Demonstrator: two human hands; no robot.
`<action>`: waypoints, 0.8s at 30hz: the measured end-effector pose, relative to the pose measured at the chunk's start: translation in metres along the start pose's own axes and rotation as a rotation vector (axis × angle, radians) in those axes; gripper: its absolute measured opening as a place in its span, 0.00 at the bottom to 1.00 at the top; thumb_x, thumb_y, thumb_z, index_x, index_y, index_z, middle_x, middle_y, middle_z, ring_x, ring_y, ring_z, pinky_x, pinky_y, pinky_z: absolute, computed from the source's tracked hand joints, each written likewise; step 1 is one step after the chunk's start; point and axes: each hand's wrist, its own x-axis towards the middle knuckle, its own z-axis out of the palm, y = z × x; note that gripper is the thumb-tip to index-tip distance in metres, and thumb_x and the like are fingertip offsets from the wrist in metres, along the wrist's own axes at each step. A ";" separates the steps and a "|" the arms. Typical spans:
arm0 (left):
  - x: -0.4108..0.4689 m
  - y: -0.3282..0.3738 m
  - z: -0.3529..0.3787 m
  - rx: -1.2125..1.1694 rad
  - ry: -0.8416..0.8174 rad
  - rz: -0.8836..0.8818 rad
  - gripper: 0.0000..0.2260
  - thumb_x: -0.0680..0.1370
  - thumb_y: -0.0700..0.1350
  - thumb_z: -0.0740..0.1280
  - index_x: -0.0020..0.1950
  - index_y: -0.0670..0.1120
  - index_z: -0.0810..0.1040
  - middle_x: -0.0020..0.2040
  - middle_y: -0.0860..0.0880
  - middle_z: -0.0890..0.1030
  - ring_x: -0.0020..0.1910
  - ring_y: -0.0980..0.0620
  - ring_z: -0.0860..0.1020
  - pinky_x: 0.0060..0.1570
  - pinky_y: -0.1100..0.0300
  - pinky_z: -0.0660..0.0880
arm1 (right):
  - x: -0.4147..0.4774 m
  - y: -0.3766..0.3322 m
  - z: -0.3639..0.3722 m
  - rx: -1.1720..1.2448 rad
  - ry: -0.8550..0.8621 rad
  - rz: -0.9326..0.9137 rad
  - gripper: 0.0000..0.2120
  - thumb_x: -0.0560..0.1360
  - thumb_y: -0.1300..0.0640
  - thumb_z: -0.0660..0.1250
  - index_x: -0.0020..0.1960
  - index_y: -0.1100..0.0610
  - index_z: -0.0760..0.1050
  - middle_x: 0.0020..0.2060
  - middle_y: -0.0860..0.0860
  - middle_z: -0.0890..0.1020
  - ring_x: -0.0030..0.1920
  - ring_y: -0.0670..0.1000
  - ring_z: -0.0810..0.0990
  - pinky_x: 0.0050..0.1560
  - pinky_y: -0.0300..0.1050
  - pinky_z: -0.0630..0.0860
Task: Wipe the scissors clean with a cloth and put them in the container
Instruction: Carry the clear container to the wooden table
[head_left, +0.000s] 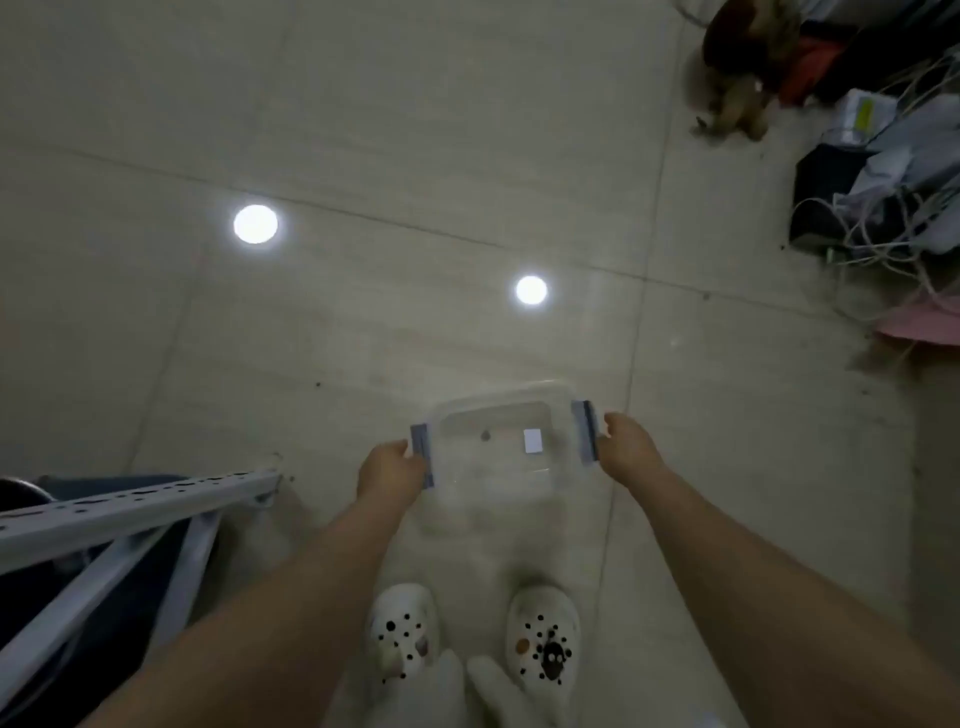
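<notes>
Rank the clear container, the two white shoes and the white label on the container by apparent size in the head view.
1. clear container
2. left shoe and right shoe: they look alike, so no order between them
3. white label

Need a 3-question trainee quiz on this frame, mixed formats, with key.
1. True or false: the left hand and right hand each grip a side latch of the container.
2. Where is the rack? A) on the person's left B) on the person's right C) under the container
3. How many round light reflections show on the floor?

Key: 1 true; 2 A; 3 two.
</notes>
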 end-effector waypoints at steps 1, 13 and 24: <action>0.009 -0.002 0.006 -0.012 -0.006 -0.007 0.24 0.81 0.44 0.61 0.75 0.40 0.61 0.74 0.43 0.64 0.71 0.44 0.65 0.69 0.55 0.61 | 0.010 0.001 0.009 -0.011 -0.007 0.024 0.19 0.81 0.58 0.57 0.69 0.67 0.63 0.68 0.63 0.69 0.66 0.61 0.70 0.62 0.50 0.66; 0.072 -0.023 0.058 -0.163 -0.025 -0.129 0.20 0.78 0.40 0.65 0.67 0.34 0.67 0.63 0.36 0.74 0.59 0.39 0.75 0.59 0.50 0.73 | 0.074 0.027 0.055 0.070 0.035 0.090 0.21 0.75 0.60 0.68 0.64 0.67 0.67 0.60 0.64 0.75 0.59 0.63 0.75 0.54 0.52 0.72; -0.012 0.043 -0.013 -0.412 0.044 -0.192 0.17 0.79 0.51 0.62 0.39 0.39 0.75 0.34 0.44 0.74 0.37 0.45 0.74 0.45 0.56 0.72 | -0.011 0.004 -0.020 0.246 0.102 0.077 0.19 0.74 0.64 0.68 0.61 0.67 0.67 0.56 0.63 0.77 0.56 0.61 0.77 0.50 0.48 0.70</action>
